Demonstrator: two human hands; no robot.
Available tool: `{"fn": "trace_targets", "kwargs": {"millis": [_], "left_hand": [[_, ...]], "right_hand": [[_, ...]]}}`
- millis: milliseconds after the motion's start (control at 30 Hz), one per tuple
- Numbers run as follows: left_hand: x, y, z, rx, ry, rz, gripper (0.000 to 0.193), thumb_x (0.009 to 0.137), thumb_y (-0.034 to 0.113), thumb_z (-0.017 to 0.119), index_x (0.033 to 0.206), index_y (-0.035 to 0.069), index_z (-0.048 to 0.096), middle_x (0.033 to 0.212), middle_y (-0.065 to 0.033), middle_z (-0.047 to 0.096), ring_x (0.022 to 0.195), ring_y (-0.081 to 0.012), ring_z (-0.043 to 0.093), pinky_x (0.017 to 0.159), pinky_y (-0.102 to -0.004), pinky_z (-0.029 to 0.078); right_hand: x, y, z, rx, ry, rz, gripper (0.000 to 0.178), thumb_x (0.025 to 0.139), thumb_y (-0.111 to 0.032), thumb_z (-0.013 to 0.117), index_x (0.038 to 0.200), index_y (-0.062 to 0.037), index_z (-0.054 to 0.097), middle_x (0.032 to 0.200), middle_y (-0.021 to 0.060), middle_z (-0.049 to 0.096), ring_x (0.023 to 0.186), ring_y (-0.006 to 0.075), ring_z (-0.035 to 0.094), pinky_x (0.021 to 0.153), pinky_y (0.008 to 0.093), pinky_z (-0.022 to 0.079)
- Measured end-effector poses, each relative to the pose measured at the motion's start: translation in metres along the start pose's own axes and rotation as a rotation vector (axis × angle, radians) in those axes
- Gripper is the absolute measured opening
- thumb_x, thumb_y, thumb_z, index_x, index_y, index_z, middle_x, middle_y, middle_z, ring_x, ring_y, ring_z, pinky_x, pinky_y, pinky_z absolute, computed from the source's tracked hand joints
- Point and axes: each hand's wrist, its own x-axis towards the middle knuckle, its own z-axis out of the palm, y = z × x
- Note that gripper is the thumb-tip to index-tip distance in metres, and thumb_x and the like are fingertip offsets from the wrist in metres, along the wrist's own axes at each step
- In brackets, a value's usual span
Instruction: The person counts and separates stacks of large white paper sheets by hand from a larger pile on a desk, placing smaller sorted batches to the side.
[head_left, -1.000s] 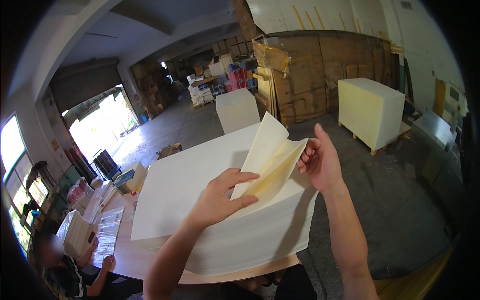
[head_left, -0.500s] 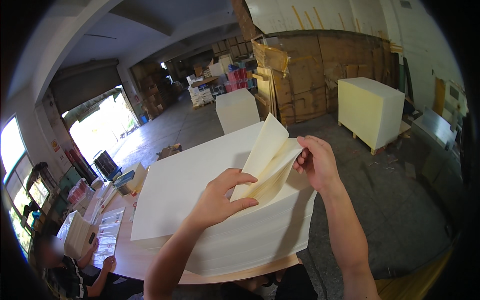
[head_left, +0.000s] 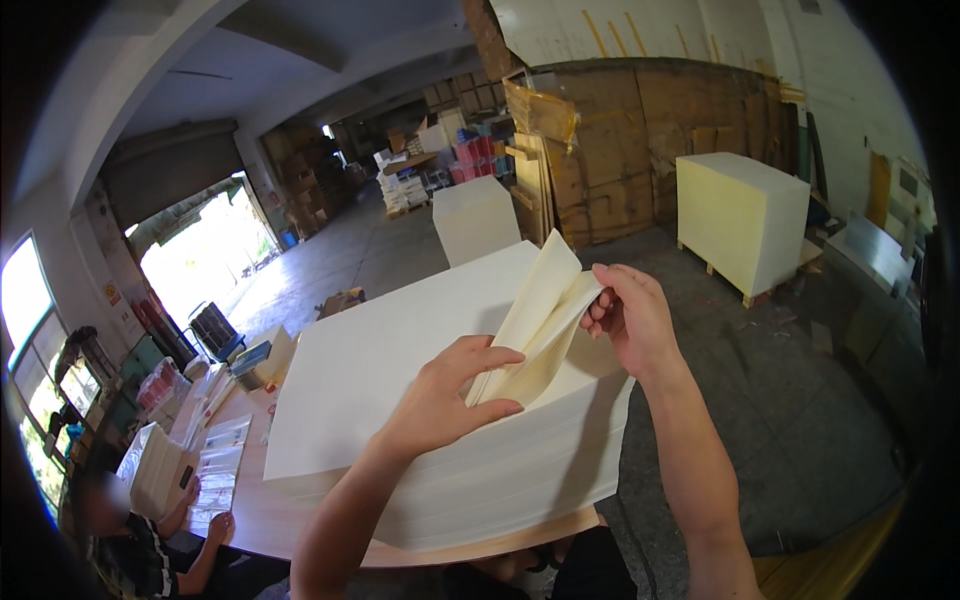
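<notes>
Lifting a few sheets off a thick paper stack, with nearly all of it still lying flat.

The stack (head_left: 420,400) sits on the wooden surface (head_left: 270,510) beneath both hands; the lifted sheets (head_left: 540,320) curl up between them, right hand (head_left: 630,320) fingers pinching their top edge, left hand (head_left: 445,400) fingers pressed around their lower part.
</notes>
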Motion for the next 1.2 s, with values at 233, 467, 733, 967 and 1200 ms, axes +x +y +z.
{"fn": "trace_targets", "kwargs": {"millis": [233, 467, 733, 967, 1200], "left_hand": [[0.004, -0.003, 0.000, -0.188, 0.007, -0.052, 0.053, 0.083, 0.017, 0.090, 0.132, 0.008, 0.071, 0.130, -0.0095, 0.066, 0.124, -0.0236, 0.062, 0.110, -0.0347, 0.047], [0.002, -0.012, 0.003, -0.301, 0.012, -0.070, 0.053, 0.085, 0.024, 0.089, 0.133, 0.011, 0.072, 0.132, -0.0109, 0.067, 0.127, -0.0273, 0.063, 0.111, -0.0377, 0.048], [0.001, 0.006, 0.007, 0.164, -0.010, 0.187, 0.077, 0.089, 0.024, 0.083, 0.157, 0.012, 0.049, 0.145, -0.0152, 0.063, 0.118, -0.0314, 0.068, 0.102, -0.0411, 0.056], [0.009, -0.019, 0.015, 0.240, 0.015, 0.126, 0.060, 0.090, 0.025, 0.081, 0.144, 0.008, 0.060, 0.135, -0.0120, 0.070, 0.117, -0.0307, 0.069, 0.102, -0.0418, 0.055], [0.011, -0.014, 0.017, 0.338, 0.078, 0.191, 0.055, 0.092, 0.028, 0.079, 0.140, 0.007, 0.062, 0.133, -0.0123, 0.070, 0.116, -0.0332, 0.069, 0.099, -0.0423, 0.056]], "right_hand": [[-0.014, 0.015, -0.019, -0.548, 0.410, -0.570, 0.035, 0.106, -0.023, 0.064, 0.078, -0.0031, 0.054, 0.069, 0.0022, 0.054, 0.063, 0.0163, 0.051, 0.059, 0.0308, 0.040], [-0.060, 0.025, -0.010, -1.210, -0.009, -0.972, 0.023, 0.094, -0.028, 0.074, 0.097, -0.0055, 0.068, 0.098, 0.0093, 0.070, 0.087, 0.0275, 0.066, 0.077, 0.0414, 0.049], [-0.078, 0.034, -0.003, -1.446, -0.464, -0.745, 0.043, 0.087, -0.045, 0.075, 0.118, -0.0140, 0.077, 0.131, 0.0061, 0.070, 0.135, 0.0279, 0.055, 0.120, 0.0567, 0.028], [-0.073, 0.036, 0.000, -1.323, -0.449, -0.753, 0.032, 0.088, -0.036, 0.074, 0.110, -0.0123, 0.075, 0.122, 0.0073, 0.073, 0.118, 0.0282, 0.065, 0.111, 0.0535, 0.039], [-0.068, -0.023, -0.047, -1.594, 0.094, -0.280, 0.037, 0.092, -0.035, 0.076, 0.080, -0.0012, 0.065, 0.077, 0.0146, 0.070, 0.072, 0.0351, 0.069, 0.066, 0.0446, 0.053]]}}
